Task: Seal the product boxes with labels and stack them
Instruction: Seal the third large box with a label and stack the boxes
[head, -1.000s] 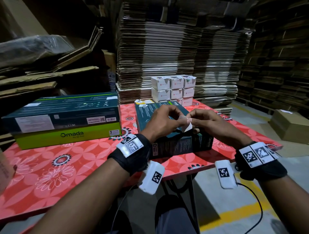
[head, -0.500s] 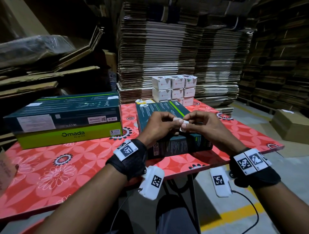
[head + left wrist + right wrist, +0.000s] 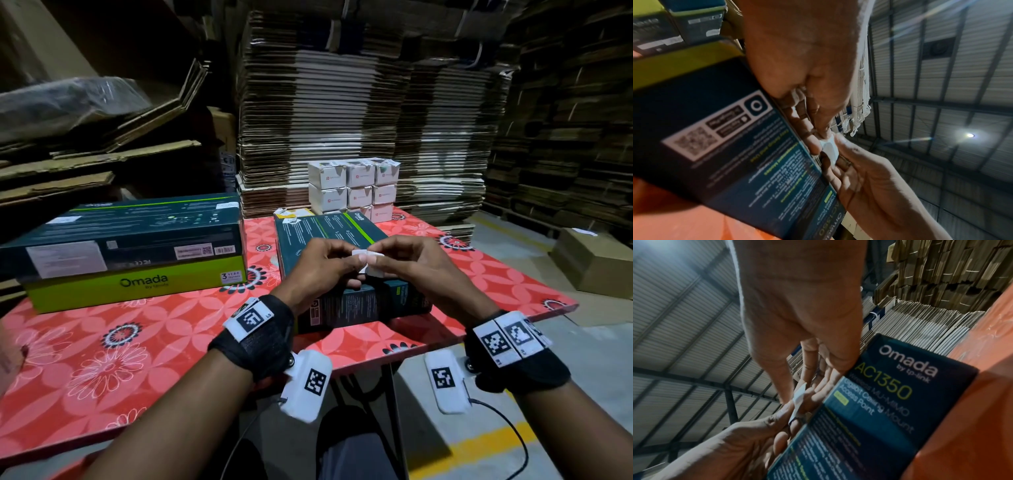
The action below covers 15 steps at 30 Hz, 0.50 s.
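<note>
A red table (image 3: 102, 359) with a white flower pattern stood in a dim storeroom, with tall stacks of flattened cardboard (image 3: 325, 113) behind it and a ribbed metal roof (image 3: 941, 81) overhead. The left hand (image 3: 320, 270) and right hand (image 3: 407, 267) met above a dark product box (image 3: 329, 229) lying on the table, both pinching a small white label (image 3: 368, 262) with curled fingertips. A larger green-fronted box (image 3: 137, 253) sat to the left, and small white boxes (image 3: 354, 188) were stacked at the far edge.
</note>
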{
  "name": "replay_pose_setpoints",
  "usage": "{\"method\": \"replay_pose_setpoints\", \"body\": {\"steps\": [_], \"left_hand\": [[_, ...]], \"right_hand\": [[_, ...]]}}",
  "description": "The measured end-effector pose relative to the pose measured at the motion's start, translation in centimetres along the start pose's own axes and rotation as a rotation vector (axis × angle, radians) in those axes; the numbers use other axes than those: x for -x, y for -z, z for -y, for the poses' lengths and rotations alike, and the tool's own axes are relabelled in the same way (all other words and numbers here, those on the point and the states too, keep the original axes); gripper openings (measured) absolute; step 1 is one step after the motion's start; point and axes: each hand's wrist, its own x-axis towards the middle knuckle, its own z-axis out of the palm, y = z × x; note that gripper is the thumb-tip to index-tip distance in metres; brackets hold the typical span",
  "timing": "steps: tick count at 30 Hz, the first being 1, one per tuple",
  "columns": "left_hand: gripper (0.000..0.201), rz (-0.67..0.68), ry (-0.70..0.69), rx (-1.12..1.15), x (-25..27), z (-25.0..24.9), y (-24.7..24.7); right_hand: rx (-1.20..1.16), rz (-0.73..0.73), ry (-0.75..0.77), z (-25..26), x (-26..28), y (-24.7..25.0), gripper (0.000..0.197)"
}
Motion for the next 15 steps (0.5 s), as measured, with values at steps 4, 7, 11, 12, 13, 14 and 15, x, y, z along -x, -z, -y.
{"method": "replay_pose_setpoints", "body": {"steps": [4,7,11,12,13,14,15], "left_hand": [[0.018,-0.001,0.001,-0.006,0.09,-0.05,-0.23],[0.016,0.003,-0.004,-0.021,0.29,-0.15,-0.22],[0.019,0.002,-0.013,-0.022,0.37,-0.17,-0.13],[0.02,0.0,-0.021,-0.02,0.34,-0.13,-0.13],[0.019,-0.001,-0.028,-0.02,0.36,-0.1,-0.13],[0.018,-0.004,-0.034,-0.024,0.35,-0.06,-0.14],[0.016,-0.003,-0.04,-0.026,0.37,-0.03,-0.16]], "right_hand": [[0.043,0.004,0.039,-0.27,-0.23,-0.17,0.017],[0.045,0.05,0.046,-0.23,-0.27,-0.04,0.016],[0.033,0.089,0.036,-0.39,-0.29,0.27,0.017],[0.033,0.092,0.03,-0.45,-0.36,0.32,0.016],[0.035,0.094,0.024,-0.5,-0.42,0.38,0.016],[0.039,0.096,0.017,-0.56,-0.5,0.42,0.016],[0.041,0.098,0.011,-0.6,-0.56,0.48,0.016]]}}
